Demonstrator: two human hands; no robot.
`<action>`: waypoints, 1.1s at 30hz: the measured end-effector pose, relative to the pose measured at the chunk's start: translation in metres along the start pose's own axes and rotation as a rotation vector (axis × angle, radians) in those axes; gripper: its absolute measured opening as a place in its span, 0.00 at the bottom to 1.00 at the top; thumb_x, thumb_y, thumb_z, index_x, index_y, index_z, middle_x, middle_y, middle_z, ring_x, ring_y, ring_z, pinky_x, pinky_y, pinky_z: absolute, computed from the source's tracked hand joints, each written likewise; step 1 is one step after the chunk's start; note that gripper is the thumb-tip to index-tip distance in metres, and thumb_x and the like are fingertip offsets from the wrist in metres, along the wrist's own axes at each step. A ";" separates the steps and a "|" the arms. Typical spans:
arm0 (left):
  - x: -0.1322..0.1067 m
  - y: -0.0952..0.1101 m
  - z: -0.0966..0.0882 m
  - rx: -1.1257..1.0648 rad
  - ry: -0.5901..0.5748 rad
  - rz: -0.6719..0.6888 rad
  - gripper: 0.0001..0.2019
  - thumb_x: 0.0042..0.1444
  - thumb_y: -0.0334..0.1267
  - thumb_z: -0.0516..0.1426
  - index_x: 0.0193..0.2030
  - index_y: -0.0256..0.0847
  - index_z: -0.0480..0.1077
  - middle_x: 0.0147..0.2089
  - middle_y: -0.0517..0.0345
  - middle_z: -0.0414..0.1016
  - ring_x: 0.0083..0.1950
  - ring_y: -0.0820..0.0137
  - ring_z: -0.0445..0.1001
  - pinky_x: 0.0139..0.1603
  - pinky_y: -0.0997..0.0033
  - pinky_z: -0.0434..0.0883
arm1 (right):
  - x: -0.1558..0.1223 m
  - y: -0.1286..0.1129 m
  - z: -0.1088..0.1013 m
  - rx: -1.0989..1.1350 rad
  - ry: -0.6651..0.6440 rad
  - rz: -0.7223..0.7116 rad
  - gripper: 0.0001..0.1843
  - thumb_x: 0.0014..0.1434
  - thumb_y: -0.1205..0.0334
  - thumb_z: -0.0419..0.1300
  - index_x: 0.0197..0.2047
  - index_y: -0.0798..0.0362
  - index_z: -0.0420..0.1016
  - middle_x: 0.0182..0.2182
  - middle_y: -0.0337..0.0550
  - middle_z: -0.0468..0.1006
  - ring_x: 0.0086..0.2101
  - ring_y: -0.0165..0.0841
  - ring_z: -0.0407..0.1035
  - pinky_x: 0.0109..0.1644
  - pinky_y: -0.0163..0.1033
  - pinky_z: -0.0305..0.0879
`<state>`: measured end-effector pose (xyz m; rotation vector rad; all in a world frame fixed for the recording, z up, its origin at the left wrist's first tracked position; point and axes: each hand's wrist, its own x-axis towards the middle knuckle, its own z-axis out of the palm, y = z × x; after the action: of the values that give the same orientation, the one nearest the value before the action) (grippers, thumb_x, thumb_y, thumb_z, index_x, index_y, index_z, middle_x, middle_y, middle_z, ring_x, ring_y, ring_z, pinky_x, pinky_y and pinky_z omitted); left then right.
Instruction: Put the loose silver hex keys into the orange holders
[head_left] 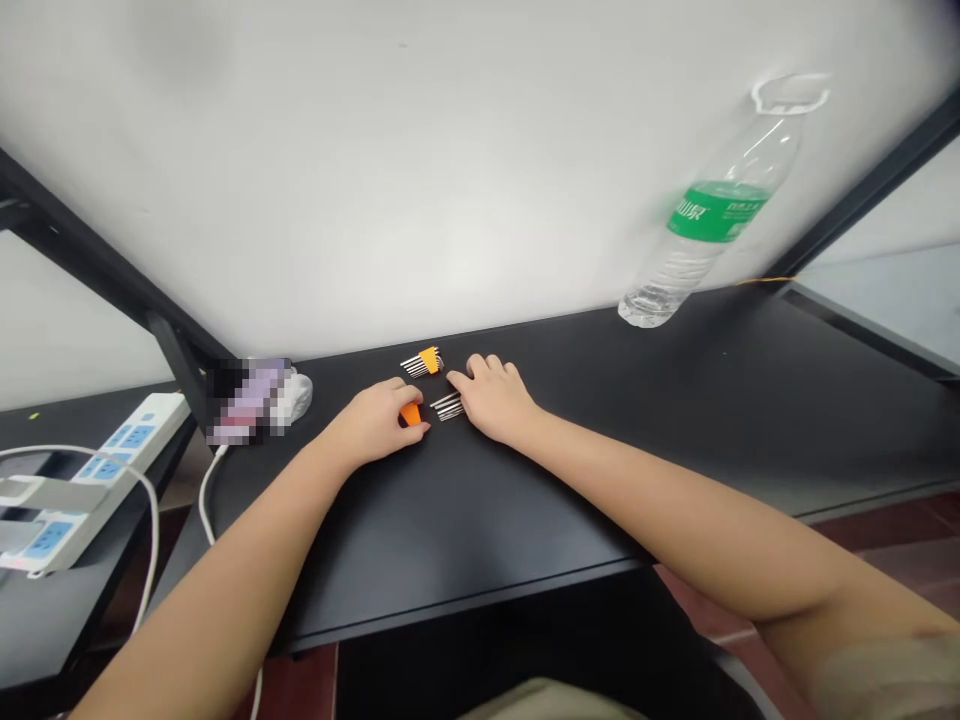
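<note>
Between the thumb and fingers of my left hand [379,421] is an orange hex key holder [410,413], pinched close to the table top. My right hand [491,396] lies palm down just to the right, its fingers slightly bent and apart. Several loose silver hex keys [447,406] stick out from under it on the left side; their other ends are hidden by the hand. A second hex key set [428,361], with silver keys seated in a yellow-orange holder, lies behind both hands, touching neither.
The black table [480,520] meets a white wall [450,180]. A large clear bottle [701,215] with a green label stands at the back right. On the left are a blurred-out item [251,400], a white cable [206,490] and a power strip [112,470] on a lower surface.
</note>
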<state>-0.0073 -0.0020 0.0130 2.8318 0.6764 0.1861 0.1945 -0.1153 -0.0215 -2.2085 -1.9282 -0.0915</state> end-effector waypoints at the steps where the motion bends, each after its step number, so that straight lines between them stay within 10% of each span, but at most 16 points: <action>1: 0.000 -0.003 -0.002 -0.020 -0.004 0.014 0.16 0.57 0.49 0.62 0.48 0.46 0.75 0.45 0.54 0.75 0.42 0.62 0.75 0.45 0.63 0.72 | -0.001 0.001 -0.001 0.010 0.006 0.002 0.19 0.72 0.62 0.48 0.60 0.46 0.74 0.50 0.57 0.71 0.48 0.49 0.62 0.49 0.52 0.59; 11: 0.002 -0.010 0.002 -0.118 0.023 0.059 0.18 0.61 0.52 0.60 0.53 0.46 0.75 0.51 0.52 0.75 0.51 0.60 0.74 0.54 0.59 0.73 | 0.002 0.046 -0.008 0.500 0.039 -0.160 0.18 0.67 0.64 0.54 0.57 0.49 0.76 0.58 0.47 0.73 0.54 0.40 0.69 0.59 0.46 0.66; 16: 0.002 -0.010 0.008 -0.099 0.059 0.080 0.19 0.62 0.52 0.60 0.55 0.45 0.75 0.53 0.50 0.75 0.56 0.56 0.72 0.58 0.55 0.72 | 0.000 0.059 -0.013 0.434 -0.094 -0.395 0.29 0.62 0.50 0.65 0.65 0.48 0.73 0.59 0.49 0.74 0.56 0.48 0.66 0.62 0.56 0.65; 25: 0.003 -0.011 0.009 -0.135 0.092 0.082 0.17 0.62 0.51 0.60 0.52 0.45 0.75 0.51 0.52 0.75 0.52 0.60 0.74 0.53 0.59 0.74 | -0.003 0.051 -0.011 0.368 -0.066 -0.373 0.15 0.64 0.62 0.60 0.53 0.51 0.80 0.51 0.51 0.76 0.51 0.45 0.69 0.57 0.50 0.70; 33: 0.023 -0.014 0.021 -0.147 0.359 -0.067 0.15 0.63 0.43 0.58 0.56 0.45 0.72 0.58 0.53 0.75 0.59 0.59 0.72 0.63 0.56 0.70 | -0.008 0.040 -0.016 0.342 -0.049 -0.319 0.16 0.66 0.59 0.60 0.56 0.48 0.79 0.50 0.50 0.77 0.51 0.44 0.70 0.56 0.51 0.69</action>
<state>0.0108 0.0172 -0.0091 2.6530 0.7898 0.7144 0.2345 -0.1315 -0.0117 -1.6931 -2.1222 0.2288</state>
